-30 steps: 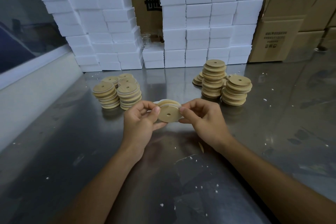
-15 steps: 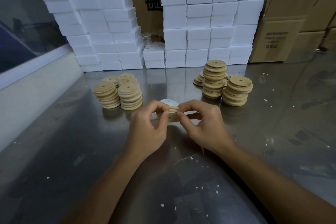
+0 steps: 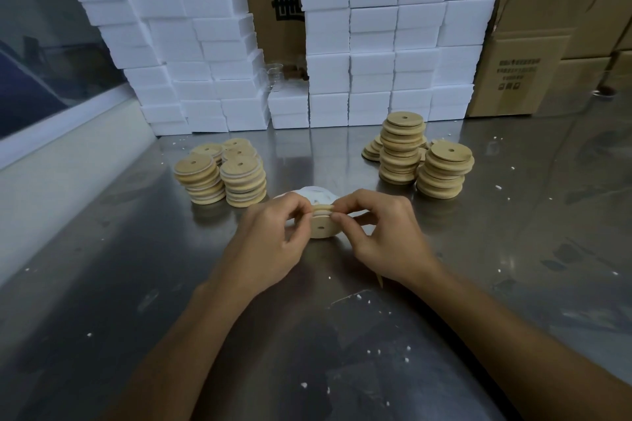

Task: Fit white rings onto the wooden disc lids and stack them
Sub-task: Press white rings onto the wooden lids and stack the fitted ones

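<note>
A wooden disc lid (image 3: 322, 225) with a small centre hole is held on edge just above the steel table (image 3: 102, 284). My left hand (image 3: 270, 243) pinches its left rim and my right hand (image 3: 379, 236) pinches its right rim, fingertips meeting on a white ring at the top edge. Loose white rings (image 3: 316, 193) lie just behind the hands. Stacks of ringed lids (image 3: 222, 174) stand at the left. Stacks of bare wooden lids (image 3: 424, 154) stand at the right.
White foam blocks (image 3: 376, 44) are piled like a wall along the back, with cardboard boxes (image 3: 533, 55) behind and to the right. A glass jar (image 3: 273, 77) sits in the gap between the foam piles. White crumbs dot the table.
The lid has tipped from facing me to nearly edge-on and sunk a little lower. Both hands have closed in over its top rim.
</note>
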`<move>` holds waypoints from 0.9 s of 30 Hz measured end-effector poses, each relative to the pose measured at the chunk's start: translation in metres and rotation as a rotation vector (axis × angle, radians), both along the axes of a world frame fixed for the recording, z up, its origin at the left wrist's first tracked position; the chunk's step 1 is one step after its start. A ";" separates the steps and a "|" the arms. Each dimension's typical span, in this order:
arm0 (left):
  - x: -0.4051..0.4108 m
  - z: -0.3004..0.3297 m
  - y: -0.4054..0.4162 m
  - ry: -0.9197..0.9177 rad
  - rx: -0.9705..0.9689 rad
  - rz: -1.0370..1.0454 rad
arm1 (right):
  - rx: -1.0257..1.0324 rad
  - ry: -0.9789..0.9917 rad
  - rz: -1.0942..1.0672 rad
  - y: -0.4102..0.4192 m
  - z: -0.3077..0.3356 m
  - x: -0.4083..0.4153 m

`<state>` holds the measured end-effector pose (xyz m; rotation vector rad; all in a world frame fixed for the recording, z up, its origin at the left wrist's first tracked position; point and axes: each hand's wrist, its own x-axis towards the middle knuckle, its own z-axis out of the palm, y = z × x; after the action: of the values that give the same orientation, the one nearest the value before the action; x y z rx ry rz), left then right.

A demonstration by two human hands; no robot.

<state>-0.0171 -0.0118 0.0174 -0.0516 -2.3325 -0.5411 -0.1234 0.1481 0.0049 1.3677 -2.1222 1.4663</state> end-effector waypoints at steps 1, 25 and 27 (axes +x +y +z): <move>0.001 0.002 -0.001 -0.026 -0.032 0.012 | -0.001 -0.002 -0.001 0.000 0.000 0.000; -0.005 -0.004 0.003 -0.124 0.692 0.027 | -0.114 -0.333 0.018 -0.004 -0.003 0.000; -0.006 -0.003 0.007 -0.147 0.906 -0.017 | -0.150 -0.349 0.013 -0.005 -0.002 0.001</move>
<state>-0.0232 -0.0051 0.0139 0.4011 -2.0125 -1.5885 -0.1223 0.1429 0.0027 1.1423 -2.1420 1.9473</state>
